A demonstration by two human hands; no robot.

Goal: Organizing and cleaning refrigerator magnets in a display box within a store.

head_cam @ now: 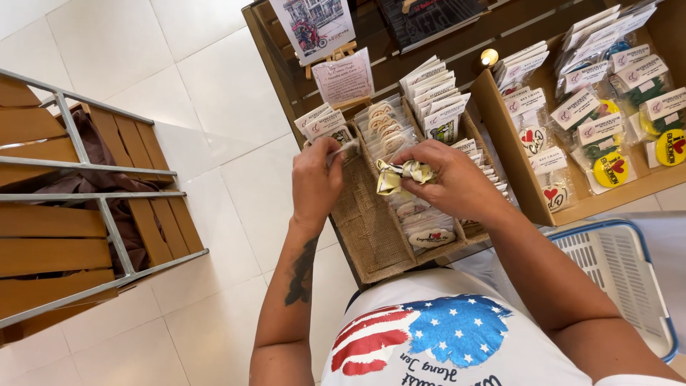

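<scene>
My right hand [457, 182] grips a small bagged trinket with a yellow-and-white ribbon bow [401, 175] above a burlap-lined tray [364, 221]. My left hand [316, 179] pinches the clear edge of a packet [344, 149] at the tray's left side. The tray holds rows of small clear packets [389, 132] with card headers, and a white oval piece [431, 238] lies near its front.
A wooden box [500, 136] to the right holds several bagged key chains and round yellow badges [611, 170]. Small picture cards on easels [318, 28] stand behind. A white basket with a blue rim [622, 271] is lower right. A slatted wooden bench [78, 207] stands left on a tiled floor.
</scene>
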